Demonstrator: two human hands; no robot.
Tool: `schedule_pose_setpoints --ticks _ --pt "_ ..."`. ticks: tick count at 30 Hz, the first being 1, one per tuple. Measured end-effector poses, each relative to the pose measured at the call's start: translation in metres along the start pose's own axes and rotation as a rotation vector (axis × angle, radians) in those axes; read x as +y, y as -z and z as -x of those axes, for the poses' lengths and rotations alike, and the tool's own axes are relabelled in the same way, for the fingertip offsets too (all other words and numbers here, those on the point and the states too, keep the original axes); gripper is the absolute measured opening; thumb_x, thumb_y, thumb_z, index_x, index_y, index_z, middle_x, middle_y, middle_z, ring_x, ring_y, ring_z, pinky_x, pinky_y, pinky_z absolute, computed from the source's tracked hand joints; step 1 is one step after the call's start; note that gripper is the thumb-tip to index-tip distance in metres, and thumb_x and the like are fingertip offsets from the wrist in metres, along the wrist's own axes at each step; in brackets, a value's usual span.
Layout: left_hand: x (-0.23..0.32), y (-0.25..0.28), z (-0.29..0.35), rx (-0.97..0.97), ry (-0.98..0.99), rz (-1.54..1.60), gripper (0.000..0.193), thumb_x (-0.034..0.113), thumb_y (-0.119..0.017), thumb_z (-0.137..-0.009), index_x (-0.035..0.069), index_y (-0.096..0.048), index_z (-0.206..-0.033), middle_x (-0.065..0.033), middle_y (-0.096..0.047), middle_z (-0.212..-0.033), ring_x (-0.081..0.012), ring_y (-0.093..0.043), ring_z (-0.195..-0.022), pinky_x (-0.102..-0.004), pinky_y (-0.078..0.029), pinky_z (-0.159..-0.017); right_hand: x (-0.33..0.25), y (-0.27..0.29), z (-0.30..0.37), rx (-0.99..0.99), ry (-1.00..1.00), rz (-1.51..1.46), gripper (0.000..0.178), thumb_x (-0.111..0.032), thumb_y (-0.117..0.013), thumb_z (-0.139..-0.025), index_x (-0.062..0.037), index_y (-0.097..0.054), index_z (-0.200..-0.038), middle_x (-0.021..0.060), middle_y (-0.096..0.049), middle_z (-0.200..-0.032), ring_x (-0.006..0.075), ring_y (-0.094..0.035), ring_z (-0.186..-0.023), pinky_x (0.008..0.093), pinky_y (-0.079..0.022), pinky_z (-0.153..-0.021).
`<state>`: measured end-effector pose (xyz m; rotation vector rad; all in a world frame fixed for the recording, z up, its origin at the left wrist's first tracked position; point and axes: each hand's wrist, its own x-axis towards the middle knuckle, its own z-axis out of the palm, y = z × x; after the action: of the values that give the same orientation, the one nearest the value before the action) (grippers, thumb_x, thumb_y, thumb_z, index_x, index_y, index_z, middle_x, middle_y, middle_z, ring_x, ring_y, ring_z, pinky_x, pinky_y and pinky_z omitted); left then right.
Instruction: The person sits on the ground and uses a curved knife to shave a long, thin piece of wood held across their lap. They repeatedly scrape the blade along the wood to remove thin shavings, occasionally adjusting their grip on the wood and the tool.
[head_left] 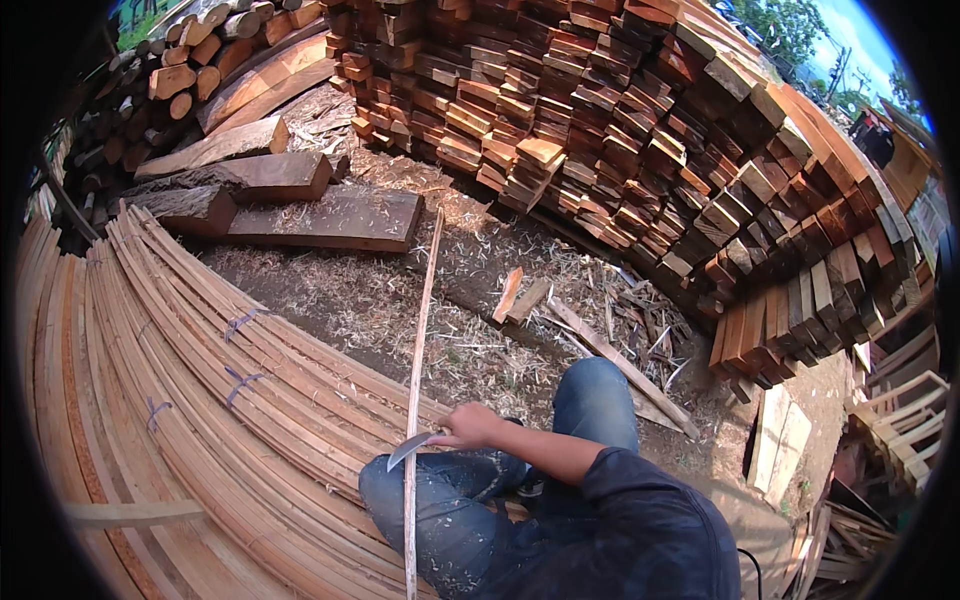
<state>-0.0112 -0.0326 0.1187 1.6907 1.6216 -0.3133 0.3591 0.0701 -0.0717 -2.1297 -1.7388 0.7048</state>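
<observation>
My right hand [470, 426] is closed round the handle of a knife [408, 450] with a broad, curved blade. The blade lies across a long, thin wooden strip [416, 370], touching it just above my bent left knee. From the lower edge of the view the strip runs past my thigh and out over the ground, its far end close to the dark beams. My left hand is not in view. Wood shavings cling to my jeans [440, 520].
Bundles of long wooden strips [250, 420], tied with purple cord, spread along my left. Ahead lie thick beams [330, 215] and a pile of logs [190, 70]. A tall stack of sawn planks [600, 130] curves round to the right. Shavings and loose sticks [625, 370] litter the ground.
</observation>
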Motion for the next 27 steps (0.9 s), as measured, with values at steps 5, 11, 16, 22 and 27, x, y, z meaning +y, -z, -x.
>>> schedule_pose_setpoints --ticks 5,11,16,22,27 --pt "-0.020 -0.009 -0.003 -0.105 0.114 -0.022 0.024 0.032 -0.055 -0.093 0.013 -0.066 -0.101 -0.0114 -0.066 -0.077 -0.0233 -0.059 -0.067 -0.0372 -0.048 -0.065 0.076 -0.017 -0.025 0.110 -0.665 -0.013 0.081 -0.076 -0.040 -0.083 -0.0008 -0.071 -0.085 0.0233 -0.068 -0.084 0.0394 -0.067 -0.082 0.0458 -0.053 -0.074" --pt "-0.017 -0.005 -0.005 0.021 -0.016 -0.042 0.033 0.031 -0.057 -0.091 -0.001 -0.055 -0.086 -0.0270 -0.058 -0.065 -0.0465 -0.059 -0.066 -0.0522 -0.044 -0.058 0.039 -0.019 -0.013 0.138 -0.337 -0.153 0.067 -0.063 -0.048 -0.087 -0.0012 -0.064 -0.069 0.0223 -0.063 -0.068 0.0404 -0.062 -0.067 0.0485 -0.048 -0.063" --pt "-0.017 -0.002 -0.004 0.021 -0.010 0.025 0.033 0.030 -0.057 -0.091 -0.003 -0.056 -0.086 -0.0274 -0.057 -0.065 -0.0464 -0.058 -0.066 -0.0513 -0.044 -0.058 0.031 -0.048 -0.008 0.121 -0.089 0.107 0.063 -0.063 -0.048 -0.086 -0.0051 -0.063 -0.069 0.0184 -0.062 -0.063 0.0389 -0.062 -0.065 0.0481 -0.049 -0.060" --pt "-0.015 0.002 -0.005 -0.007 0.030 0.018 0.035 0.032 -0.056 -0.092 -0.004 -0.058 -0.090 -0.0278 -0.058 -0.066 -0.0464 -0.059 -0.067 -0.0514 -0.045 -0.060 0.019 -0.038 -0.013 0.092 -0.249 0.041 0.064 -0.063 -0.048 -0.087 -0.0035 -0.066 -0.073 0.0200 -0.062 -0.064 0.0390 -0.063 -0.067 0.0481 -0.050 -0.062" --pt "-0.014 0.000 -0.001 -0.012 0.051 0.002 0.035 0.031 -0.056 -0.092 -0.004 -0.057 -0.087 -0.0282 -0.057 -0.066 -0.0466 -0.058 -0.068 -0.0517 -0.044 -0.060 -0.013 -0.018 -0.034 -0.026 0.086 0.118 0.071 -0.070 -0.044 -0.084 -0.0041 -0.067 -0.072 0.0196 -0.064 -0.067 0.0374 -0.065 -0.066 0.0458 -0.052 -0.063"
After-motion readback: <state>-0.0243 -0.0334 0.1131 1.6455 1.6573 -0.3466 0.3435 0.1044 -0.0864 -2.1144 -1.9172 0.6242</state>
